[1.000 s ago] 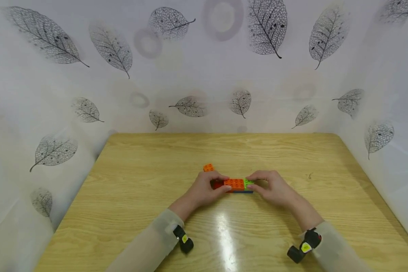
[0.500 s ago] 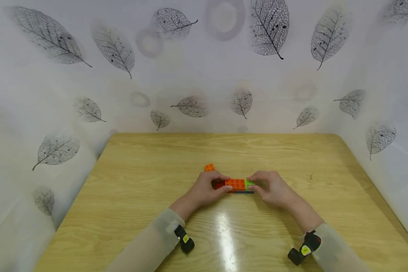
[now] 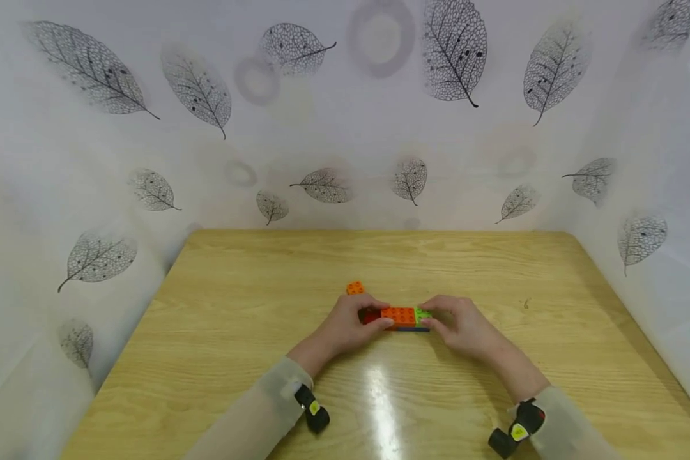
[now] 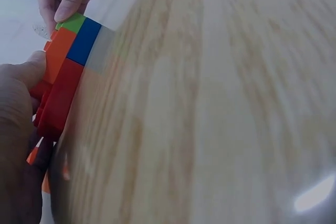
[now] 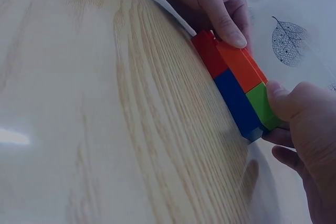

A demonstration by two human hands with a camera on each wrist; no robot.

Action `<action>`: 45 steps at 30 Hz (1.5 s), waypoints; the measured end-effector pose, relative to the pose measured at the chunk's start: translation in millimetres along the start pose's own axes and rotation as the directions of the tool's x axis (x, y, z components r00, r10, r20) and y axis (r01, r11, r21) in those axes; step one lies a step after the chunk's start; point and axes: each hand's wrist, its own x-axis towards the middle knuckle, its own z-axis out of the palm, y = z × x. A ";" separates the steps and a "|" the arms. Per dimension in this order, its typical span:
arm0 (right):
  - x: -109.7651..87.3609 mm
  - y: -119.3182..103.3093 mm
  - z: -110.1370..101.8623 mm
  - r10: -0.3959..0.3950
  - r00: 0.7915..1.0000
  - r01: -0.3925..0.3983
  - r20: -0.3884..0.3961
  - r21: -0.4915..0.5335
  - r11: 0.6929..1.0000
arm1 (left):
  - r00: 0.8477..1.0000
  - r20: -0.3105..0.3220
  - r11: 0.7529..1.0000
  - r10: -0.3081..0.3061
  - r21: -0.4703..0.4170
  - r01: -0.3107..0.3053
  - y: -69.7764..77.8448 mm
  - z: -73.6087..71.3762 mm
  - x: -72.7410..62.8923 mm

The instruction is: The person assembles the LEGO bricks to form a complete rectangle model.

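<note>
Two layers of toy building bricks lie joined on the table. Below are a red brick [image 4: 61, 98] on the left and a blue brick [image 5: 236, 102] on the right. An orange brick [image 3: 399, 317] bridges the two on top, and a green brick [image 5: 261, 105] sits beside it over the blue one's right end. My left hand [image 3: 349, 323] pinches the orange brick near its left end between thumb and fingers. At the other end, my right hand [image 3: 464, 327] pinches the green brick. Part of the red brick is hidden by my left hand in the head view.
A separate small orange brick [image 3: 354, 288] lies just behind my left hand. The wooden table [image 3: 253, 275] meets a pale cloth [image 3: 333, 128] printed with leaves at its back and sides. Each wrist carries a small black camera.
The whole scene has slipped slightly lower in the head view. My hands keep their grips, and the bricks stay in the same arrangement.
</note>
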 end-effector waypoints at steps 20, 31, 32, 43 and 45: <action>-1.0 2.0 1.1 -0.022 1.000 0.023 -0.022 0.056 0.998 | 0.998 0.065 0.996 0.025 0.082 -0.031 5.5 -6.9 -0.9; -0.9 2.8 1.7 -0.038 0.999 0.040 -0.030 0.078 0.996 | 0.998 0.053 0.996 0.019 0.091 -0.024 10.0 -18.6 2.0; -1.0 2.8 1.7 -0.040 0.999 0.043 -0.030 0.077 0.996 | 0.999 0.033 0.994 0.024 0.110 -0.028 10.7 -21.1 2.7; -2.5 1.8 1.7 -0.034 0.999 0.037 -0.035 0.072 0.997 | 0.991 -0.124 0.968 -0.047 0.239 0.075 -6.6 -39.1 9.5; -2.5 1.6 2.1 -0.034 0.999 0.036 -0.032 0.075 0.997 | 0.989 -0.128 0.963 -0.069 0.251 0.099 -11.5 -40.1 10.2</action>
